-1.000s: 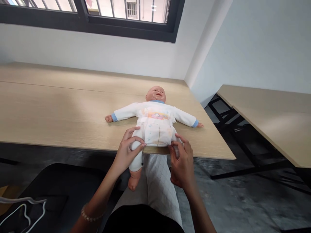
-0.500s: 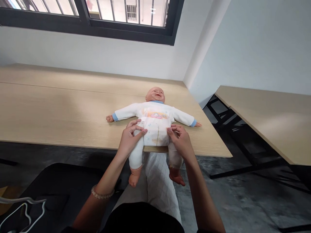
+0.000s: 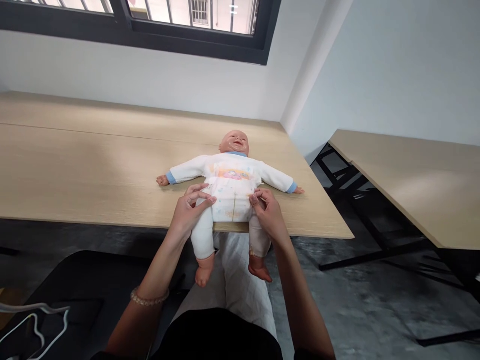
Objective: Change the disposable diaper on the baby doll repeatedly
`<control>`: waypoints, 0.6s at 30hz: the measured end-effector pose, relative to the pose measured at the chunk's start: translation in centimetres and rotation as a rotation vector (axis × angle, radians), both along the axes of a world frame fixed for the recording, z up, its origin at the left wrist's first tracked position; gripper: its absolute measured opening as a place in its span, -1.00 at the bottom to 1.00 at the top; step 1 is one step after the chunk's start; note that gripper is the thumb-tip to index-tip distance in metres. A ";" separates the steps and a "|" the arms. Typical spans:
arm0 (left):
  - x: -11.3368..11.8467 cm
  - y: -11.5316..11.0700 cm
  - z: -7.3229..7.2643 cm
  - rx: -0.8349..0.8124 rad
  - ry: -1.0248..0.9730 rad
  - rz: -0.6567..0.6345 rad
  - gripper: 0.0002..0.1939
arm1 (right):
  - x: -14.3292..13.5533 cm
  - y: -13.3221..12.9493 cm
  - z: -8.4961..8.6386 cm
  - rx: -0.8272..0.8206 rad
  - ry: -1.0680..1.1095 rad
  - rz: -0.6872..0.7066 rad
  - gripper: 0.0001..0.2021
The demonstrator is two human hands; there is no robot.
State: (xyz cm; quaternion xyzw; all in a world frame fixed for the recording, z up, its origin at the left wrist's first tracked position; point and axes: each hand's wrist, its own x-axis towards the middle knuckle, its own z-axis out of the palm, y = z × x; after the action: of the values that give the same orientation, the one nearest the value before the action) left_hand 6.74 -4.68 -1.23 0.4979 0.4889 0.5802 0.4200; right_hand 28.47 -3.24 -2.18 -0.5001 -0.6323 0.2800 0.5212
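Observation:
A baby doll (image 3: 191,168) in a white outfit with blue cuffs lies on its back on the table, its legs hanging over the front edge. A white diaper (image 3: 231,207) with a printed orange band and a centre line covers its belly and hips. My left hand (image 3: 190,210) is closed at the diaper's left side, thumb and fingers pinching its edge by the thigh. On the opposite side my right hand (image 3: 268,209) pinches the other leg edge of the diaper. Parts of both fingertips are hidden behind the diaper and the thighs.
The wooden table (image 3: 93,170) runs along the wall under a barred window (image 3: 198,30). A second table (image 3: 416,180) stands to the right across a gap. At the lower left are a black chair (image 3: 93,290) and white cables or tubing (image 3: 48,310).
The view has shifted slightly, so the doll and table sit a little further left and higher. Both hands stay at the diaper's sides, with only slight finger movement.

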 end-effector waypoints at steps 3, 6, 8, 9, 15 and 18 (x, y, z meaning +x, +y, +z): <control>-0.3 0.1 0.2 -0.021 0.016 -0.023 -0.65 | 0.3 -0.1 0.0 -0.004 0.007 0.020 -0.64; -0.8 0.7 0.4 -0.067 0.010 -0.034 -0.62 | 0.7 0.1 0.0 -0.089 0.097 0.037 -0.61; -1.2 1.5 0.5 -0.133 -0.072 0.007 -0.55 | 1.0 0.8 0.0 -0.183 0.231 -0.045 -0.55; -1.5 2.2 0.6 -0.178 -0.133 0.006 -0.53 | 1.2 1.3 0.0 -0.231 0.307 -0.071 -0.54; -3.3 7.1 0.9 -0.469 -0.431 -0.165 -0.77 | 2.3 6.2 0.2 -0.523 0.741 0.106 -0.70; -3.3 9.2 0.8 -0.424 -0.388 -0.134 -0.81 | 2.4 7.9 0.3 -0.589 0.915 0.131 -0.70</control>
State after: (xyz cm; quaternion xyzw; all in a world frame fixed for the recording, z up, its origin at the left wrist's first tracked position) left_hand 3.48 4.49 -0.45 0.3100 0.4758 0.5206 0.6375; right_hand 30.83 4.66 -1.86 -0.4114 -0.2659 0.6661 0.5625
